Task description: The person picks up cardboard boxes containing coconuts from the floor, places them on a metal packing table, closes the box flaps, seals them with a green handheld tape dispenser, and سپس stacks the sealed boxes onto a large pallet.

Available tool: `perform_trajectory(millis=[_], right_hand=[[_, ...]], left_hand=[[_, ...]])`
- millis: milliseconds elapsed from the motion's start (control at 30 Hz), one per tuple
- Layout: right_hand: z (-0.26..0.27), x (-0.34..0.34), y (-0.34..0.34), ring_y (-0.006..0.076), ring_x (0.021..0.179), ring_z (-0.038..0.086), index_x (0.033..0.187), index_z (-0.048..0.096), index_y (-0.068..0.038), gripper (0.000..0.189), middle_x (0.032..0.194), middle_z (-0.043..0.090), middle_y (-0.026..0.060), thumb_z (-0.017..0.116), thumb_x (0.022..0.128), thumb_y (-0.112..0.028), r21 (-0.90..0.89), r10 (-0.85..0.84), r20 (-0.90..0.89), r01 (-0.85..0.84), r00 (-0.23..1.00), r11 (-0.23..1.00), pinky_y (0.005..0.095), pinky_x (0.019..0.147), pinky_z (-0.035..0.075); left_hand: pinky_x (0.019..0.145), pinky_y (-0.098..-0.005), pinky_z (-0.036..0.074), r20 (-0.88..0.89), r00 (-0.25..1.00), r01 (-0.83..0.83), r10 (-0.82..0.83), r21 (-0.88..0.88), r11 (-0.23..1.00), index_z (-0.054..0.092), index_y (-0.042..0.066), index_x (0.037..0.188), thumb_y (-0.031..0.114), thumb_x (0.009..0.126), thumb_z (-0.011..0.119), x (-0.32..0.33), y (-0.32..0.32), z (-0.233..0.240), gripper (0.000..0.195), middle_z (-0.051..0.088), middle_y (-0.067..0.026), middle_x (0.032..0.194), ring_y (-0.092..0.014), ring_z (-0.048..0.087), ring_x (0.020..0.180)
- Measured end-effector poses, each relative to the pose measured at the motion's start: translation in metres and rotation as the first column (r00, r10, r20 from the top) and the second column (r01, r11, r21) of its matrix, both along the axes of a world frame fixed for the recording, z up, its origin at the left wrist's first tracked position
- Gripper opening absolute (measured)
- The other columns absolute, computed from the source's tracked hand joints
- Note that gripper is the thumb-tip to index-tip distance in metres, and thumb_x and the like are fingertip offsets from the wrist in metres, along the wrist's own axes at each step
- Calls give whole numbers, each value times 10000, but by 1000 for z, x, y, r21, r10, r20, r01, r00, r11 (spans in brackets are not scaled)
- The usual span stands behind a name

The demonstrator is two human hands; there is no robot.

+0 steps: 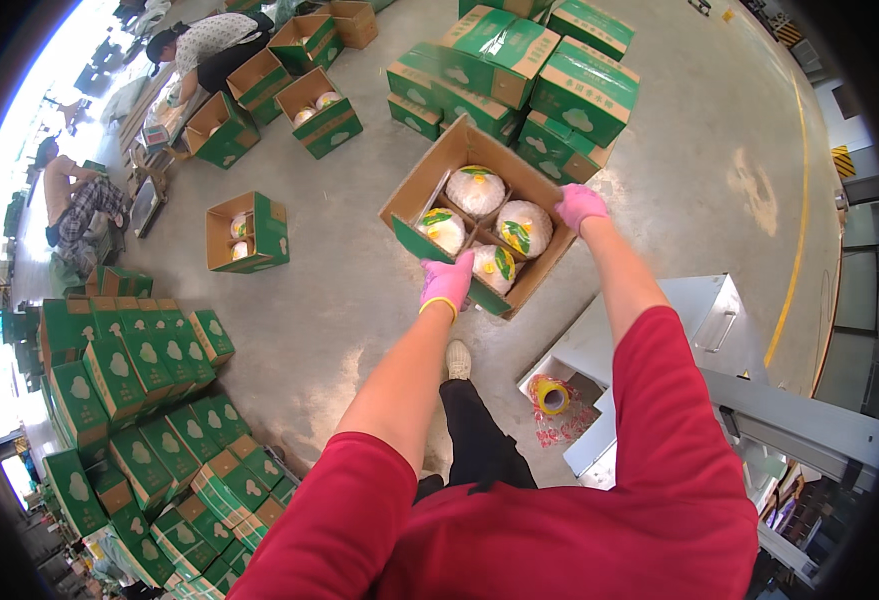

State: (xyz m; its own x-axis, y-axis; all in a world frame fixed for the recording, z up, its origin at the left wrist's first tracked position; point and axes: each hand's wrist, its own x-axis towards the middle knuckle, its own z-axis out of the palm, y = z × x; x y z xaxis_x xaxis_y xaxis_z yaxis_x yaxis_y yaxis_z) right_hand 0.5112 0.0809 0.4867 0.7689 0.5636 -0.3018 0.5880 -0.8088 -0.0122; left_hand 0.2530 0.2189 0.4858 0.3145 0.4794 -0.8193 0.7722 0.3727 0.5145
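Between my two hands hangs an open green-and-brown cardboard carton [428, 176], tilted towards me above the concrete floor. My left hand [447, 283], in a pink glove with a yellow cuff, grips its near wall. The opposite side wall is held at the edge by my right hand [581, 207], also pink-gloved. Inside, cardboard dividers separate several round, pale fruits in white foam netting, among them a wrapped fruit [475, 192] at the back and another wrapped fruit [523, 228] near my right hand. Each bears a green-and-yellow label. The carton's underside is hidden.
Closed green cartons [585, 90] are stacked just beyond. Open cartons [319, 112] and a lone open carton [248, 232] stand left. A large carton stack [139, 367] fills the lower left. A metal machine [657, 322] with yellow tape roll [552, 396] sits right. Two people work far left.
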Motion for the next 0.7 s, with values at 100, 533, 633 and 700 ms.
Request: perform_trajectory(millis=[100, 533, 633, 700], right_hand=[[17, -39, -12, 361, 984, 662, 1016, 641, -60, 271, 1040, 692, 185, 604, 872, -287, 34, 293, 33, -295, 955, 955, 454, 876, 526], [316, -297, -155, 401, 829, 665, 803, 692, 6, 424, 794, 676, 226, 572, 821, -401, 42, 376, -270, -379, 886, 924, 456, 797, 526], [363, -353, -204, 403, 787, 665, 780, 687, 17, 433, 750, 662, 229, 578, 809, -401, -31, 234, -397, -268, 887, 963, 448, 771, 528], [385, -384, -257, 397, 750, 658, 761, 679, 12, 425, 727, 657, 217, 580, 803, -399, -105, 165, -346, -213, 923, 971, 435, 747, 525]], left_hand=[[550, -383, 573, 67, 997, -22, 28, -92, 995, 332, -114, 1372, 301, 860, 644, -38, 11, -30, 729, 668, -210, 908, -298, 684, 637], [409, -247, 415, 312, 939, 32, -142, 334, 942, 593, -9, 1136, 158, 861, 593, -350, -55, 283, 321, 636, -31, 757, -100, 577, 548], [387, -257, 409, 262, 925, 182, -276, 333, 925, 613, -18, 1097, 152, 851, 589, -379, -90, 316, 301, 626, -33, 724, -95, 548, 498], [394, -263, 422, 250, 896, 288, -367, 303, 909, 618, -38, 1046, 143, 849, 577, -383, -120, 324, 271, 614, -37, 696, -101, 553, 503]])
